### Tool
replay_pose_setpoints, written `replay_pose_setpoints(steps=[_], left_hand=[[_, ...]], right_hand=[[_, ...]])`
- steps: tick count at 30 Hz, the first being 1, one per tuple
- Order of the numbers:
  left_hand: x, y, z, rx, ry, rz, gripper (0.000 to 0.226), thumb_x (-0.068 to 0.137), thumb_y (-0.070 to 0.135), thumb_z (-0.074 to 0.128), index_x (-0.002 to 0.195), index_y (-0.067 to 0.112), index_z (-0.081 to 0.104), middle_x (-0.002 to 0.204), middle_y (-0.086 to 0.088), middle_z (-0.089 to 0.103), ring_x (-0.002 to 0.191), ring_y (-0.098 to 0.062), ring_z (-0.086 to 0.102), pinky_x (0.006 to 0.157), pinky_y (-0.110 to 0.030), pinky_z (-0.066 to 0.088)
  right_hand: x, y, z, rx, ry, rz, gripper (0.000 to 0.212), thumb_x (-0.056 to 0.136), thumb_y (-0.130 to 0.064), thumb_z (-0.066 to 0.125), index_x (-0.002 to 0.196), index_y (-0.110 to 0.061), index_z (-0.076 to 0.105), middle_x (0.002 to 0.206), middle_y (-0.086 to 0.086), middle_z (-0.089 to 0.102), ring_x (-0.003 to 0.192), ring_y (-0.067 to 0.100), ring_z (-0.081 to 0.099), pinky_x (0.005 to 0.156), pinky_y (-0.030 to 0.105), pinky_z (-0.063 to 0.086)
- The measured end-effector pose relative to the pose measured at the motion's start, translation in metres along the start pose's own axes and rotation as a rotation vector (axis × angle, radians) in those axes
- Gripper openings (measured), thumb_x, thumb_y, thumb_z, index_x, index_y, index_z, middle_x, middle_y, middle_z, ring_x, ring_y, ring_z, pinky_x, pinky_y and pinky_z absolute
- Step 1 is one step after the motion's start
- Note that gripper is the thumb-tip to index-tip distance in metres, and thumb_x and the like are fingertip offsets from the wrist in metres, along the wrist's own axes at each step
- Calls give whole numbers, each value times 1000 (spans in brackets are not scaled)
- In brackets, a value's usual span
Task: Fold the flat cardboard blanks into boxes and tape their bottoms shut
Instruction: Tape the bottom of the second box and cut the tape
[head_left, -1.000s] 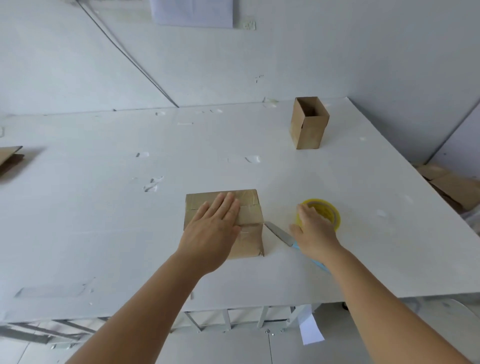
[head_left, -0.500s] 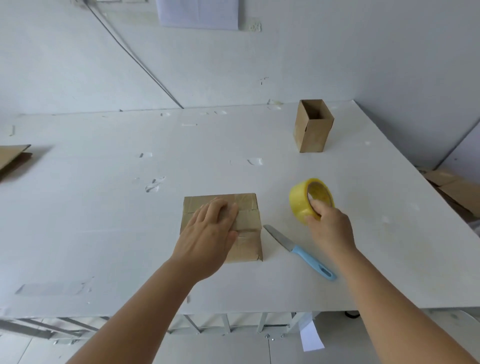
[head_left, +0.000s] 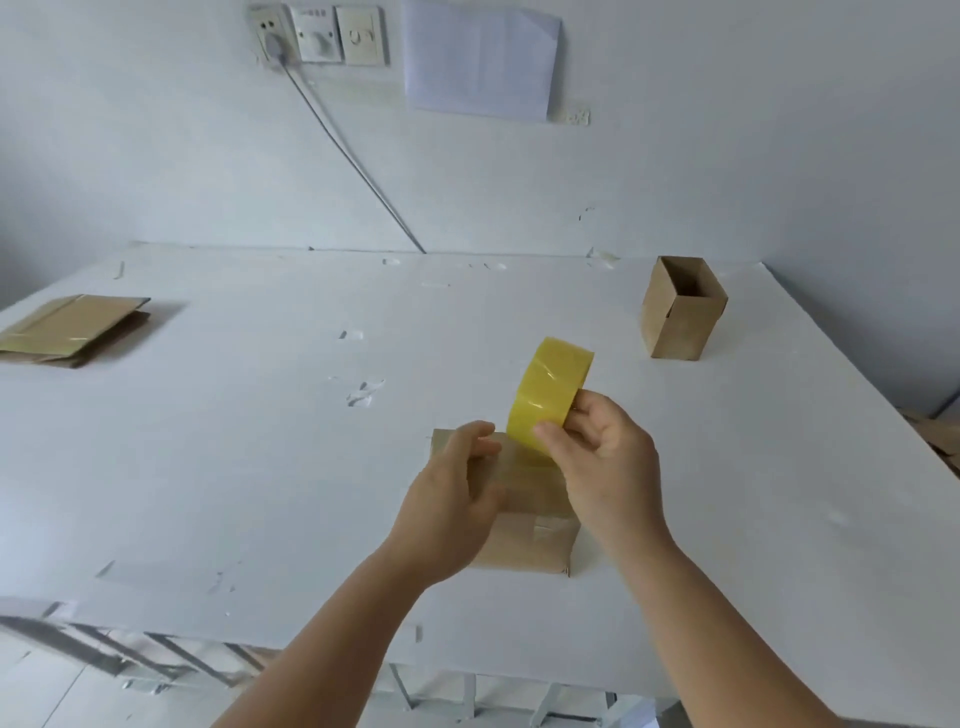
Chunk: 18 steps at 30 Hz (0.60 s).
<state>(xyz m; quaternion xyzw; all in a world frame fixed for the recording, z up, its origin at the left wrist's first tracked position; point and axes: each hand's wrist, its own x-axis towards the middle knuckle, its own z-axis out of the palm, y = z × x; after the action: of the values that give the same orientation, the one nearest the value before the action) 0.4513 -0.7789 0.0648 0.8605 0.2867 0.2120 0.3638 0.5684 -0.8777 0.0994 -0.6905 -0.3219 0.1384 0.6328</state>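
Right hand (head_left: 608, 467) grips light, stiff tape roll (head_left: 550, 397) by rim above folded box (head_left: 530, 530); left hand (head_left: 452, 499) fingers curled, seemingly pinching slippery tape end.

Table (head_left: 260, 467): white top, scuffed, scraps of old tape stuck across it, spreading out on all sides of the fingers.
Frame (head_left: 171, 665): metal struts under the near edge, below the fingers.
Wall sockets (head_left: 317, 34): white plates, high and left of the fingers.
Cable (head_left: 353, 161): grey, slanting from a socket down to the table's far edge.
Paper sheet (head_left: 480, 57): fixed to the wall, above the fingers.
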Motion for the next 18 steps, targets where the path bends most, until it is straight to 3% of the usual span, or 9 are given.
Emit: replay_pose_setpoints(steps=[2,4,6,12,14,18], left_hand=[[0,1,-3,-163,11,-57,49,92,22,57,136,30,37,126,16,55,106,6,55,88,-6,41],[2,-2,-6,-355,40,-83,54,87,26,59,136,33,37,129,12,55,115,2,54,99,-25,46],[2,-2,-11,-492,93,-100,55,86,24,58,137,32,40,130,7,57,117,-3,56,99,-32,48],[5,14,-22,-656,240,-144,35,92,3,57,122,19,63,101,10,71,91,6,65,74,-6,46],[6,15,-21,-653,279,-165,31,90,3,60,115,20,67,90,15,73,87,8,66,74,-5,45],[6,14,-18,-690,322,-211,25,88,3,63,105,19,72,94,12,75,94,0,68,79,-13,50]], right_hand=[[-3,8,13,-100,3,-22,26,81,-16,72,92,-38,61,88,-23,71,84,-7,66,80,19,52],[-7,18,22,-228,25,-85,22,79,-21,74,92,-33,62,87,-21,70,83,-1,66,79,27,54],[-9,24,29,-335,37,-164,21,77,-25,75,94,-26,63,86,-16,71,83,8,67,75,33,54],[-6,28,37,-423,45,-255,26,77,-32,76,95,-18,63,85,-11,70,82,18,66,69,33,53],[-4,30,39,-446,44,-269,26,77,-30,76,96,-17,63,86,-10,70,81,18,66,70,34,53],[-3,34,40,-451,70,-288,25,77,-26,77,95,-15,63,85,-8,71,81,20,67,70,38,54]])
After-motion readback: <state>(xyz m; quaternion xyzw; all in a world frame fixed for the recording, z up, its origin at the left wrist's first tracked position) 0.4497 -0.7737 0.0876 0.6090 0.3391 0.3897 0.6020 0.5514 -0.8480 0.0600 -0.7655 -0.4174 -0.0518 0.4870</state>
